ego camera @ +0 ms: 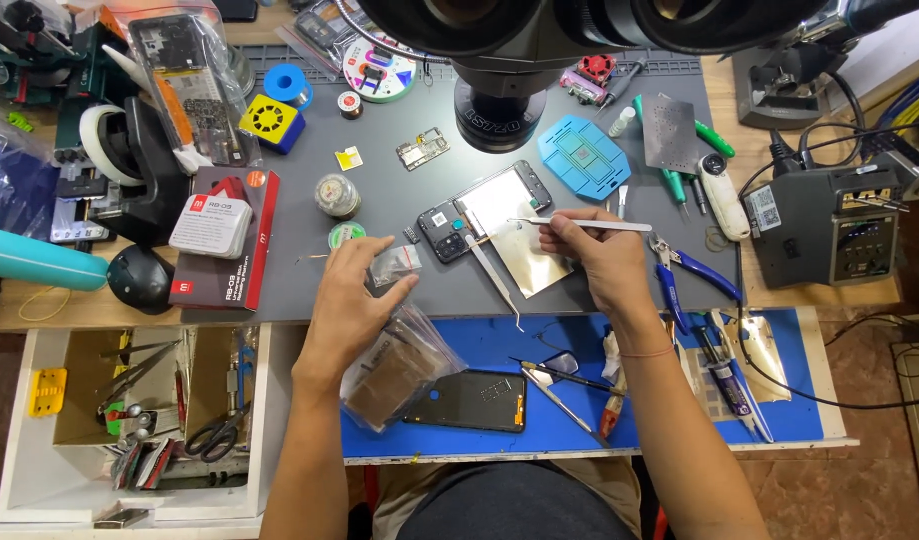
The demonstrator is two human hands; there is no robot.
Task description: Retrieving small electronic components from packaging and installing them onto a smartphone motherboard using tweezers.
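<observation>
Nearest lies a black phone back cover [467, 400]; my left hand [351, 305] pinches a small clear bag [393, 264], my right hand [591, 255] grips tweezers [579, 224] over the opened phone [484, 210].

Head camera looks steeply down, close over workbench [399, 200].

Phone repair workshop, microscope [499, 60], soldering station [829, 225]
</observation>
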